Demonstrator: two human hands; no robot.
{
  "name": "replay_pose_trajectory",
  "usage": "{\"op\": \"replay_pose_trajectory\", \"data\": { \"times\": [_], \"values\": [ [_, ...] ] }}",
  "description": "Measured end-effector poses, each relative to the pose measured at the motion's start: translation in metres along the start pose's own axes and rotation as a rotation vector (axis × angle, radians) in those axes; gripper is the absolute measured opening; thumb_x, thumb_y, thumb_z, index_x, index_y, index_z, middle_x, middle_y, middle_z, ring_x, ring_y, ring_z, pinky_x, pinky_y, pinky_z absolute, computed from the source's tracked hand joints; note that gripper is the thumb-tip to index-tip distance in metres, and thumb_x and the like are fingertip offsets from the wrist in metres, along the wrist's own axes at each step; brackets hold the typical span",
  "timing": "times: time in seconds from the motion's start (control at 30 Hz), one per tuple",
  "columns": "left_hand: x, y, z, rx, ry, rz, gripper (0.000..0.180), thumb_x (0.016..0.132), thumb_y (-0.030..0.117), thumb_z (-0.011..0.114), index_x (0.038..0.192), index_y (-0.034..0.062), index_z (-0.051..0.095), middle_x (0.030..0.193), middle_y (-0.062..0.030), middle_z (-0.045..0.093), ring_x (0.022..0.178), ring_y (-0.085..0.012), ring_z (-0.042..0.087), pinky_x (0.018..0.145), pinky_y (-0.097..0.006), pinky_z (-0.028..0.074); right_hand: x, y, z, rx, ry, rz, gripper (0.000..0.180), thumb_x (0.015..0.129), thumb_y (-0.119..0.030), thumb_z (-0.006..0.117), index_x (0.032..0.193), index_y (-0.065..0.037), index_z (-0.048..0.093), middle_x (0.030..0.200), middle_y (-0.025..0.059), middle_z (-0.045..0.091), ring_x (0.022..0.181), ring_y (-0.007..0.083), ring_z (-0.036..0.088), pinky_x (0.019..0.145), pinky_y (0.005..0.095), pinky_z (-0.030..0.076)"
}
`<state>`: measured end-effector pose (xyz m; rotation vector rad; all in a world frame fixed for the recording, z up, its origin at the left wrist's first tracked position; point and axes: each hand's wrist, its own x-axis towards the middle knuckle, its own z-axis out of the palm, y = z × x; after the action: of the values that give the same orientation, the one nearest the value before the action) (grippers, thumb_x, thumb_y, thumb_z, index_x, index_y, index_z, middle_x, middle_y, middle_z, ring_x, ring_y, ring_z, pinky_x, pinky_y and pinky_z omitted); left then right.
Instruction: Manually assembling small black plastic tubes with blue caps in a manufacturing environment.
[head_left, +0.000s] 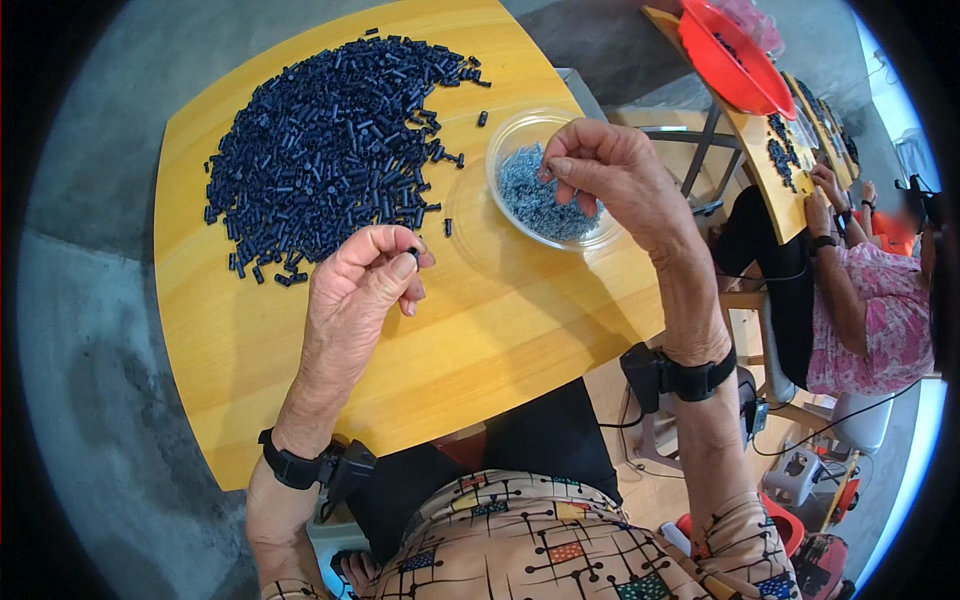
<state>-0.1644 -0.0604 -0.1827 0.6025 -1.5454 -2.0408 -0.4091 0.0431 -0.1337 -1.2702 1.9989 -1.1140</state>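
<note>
My left hand [362,275] is closed in a pinch, thumb against forefinger, above the wooden table. A small dark plastic cylinder [414,253] shows its end between the fingertips. Over a round clear plastic bowl [494,190], my right hand [610,175] is also pinched; whatever its fingertips may hold is too small to make out. Inside the bowl lie many small, shiny, silvery-blue metal pieces [540,205], too fine to name. A large heap of dark blue-black plastic cylinders [315,150] spreads beyond my left hand, with a few loose ones near the bowl.
The yellow wooden table [520,320] ends just in front of my body. To the right, a person in a pink patterned top [870,320] works at another wooden table [765,185]. A red basin [735,60] stands there, with dark pieces beside it.
</note>
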Motion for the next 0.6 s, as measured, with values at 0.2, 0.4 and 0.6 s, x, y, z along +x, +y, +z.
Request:
{"op": "replay_pose_trajectory", "data": {
  "times": [0.2, 0.4, 0.6],
  "values": [
    [0.0, 0.006, 0.007, -0.183, -0.043, -0.084, 0.016, 0.089, 0.017, 0.059, 0.1, 0.0049, 0.056, 0.09, -0.0055, 0.061, 0.065, -0.0071, 0.053, 0.058, -0.02, 0.044, -0.003, 0.001, -0.007, 0.577, -0.1, 0.087, 0.009, 0.088, -0.006, 0.056, 0.087, 0.001, 0.062, 0.078, 0.0067, 0.065, 0.057, 0.0058, 0.057, 0.047, 0.0172, 0.043],
    [0.003, 0.009, 0.019, -0.133, -0.053, -0.045, 0.016, 0.091, 0.014, 0.056, 0.101, 0.0017, 0.055, 0.09, -0.0069, 0.061, 0.066, -0.0077, 0.053, 0.059, -0.022, 0.046, -0.005, 0.002, -0.006, 0.698, -0.104, 0.104, 0.01, 0.089, -0.004, 0.053, 0.089, 0.002, 0.061, 0.081, 0.0084, 0.066, 0.056, 0.0068, 0.058, 0.047, 0.0177, 0.045],
    [0.016, 0.019, 0.043, 0.045, -0.02, 0.053, 0.016, 0.089, 0.009, 0.056, 0.103, 0.0013, 0.058, 0.085, -0.0048, 0.061, 0.064, -0.0057, 0.053, 0.057, -0.019, 0.044, -0.011, -0.008, 0.001, 0.504, -0.003, -0.016, 0.01, 0.088, -0.001, 0.052, 0.093, 0.004, 0.058, 0.081, 0.0101, 0.066, 0.058, 0.0073, 0.059, 0.047, 0.0178, 0.046]
  ]
}}
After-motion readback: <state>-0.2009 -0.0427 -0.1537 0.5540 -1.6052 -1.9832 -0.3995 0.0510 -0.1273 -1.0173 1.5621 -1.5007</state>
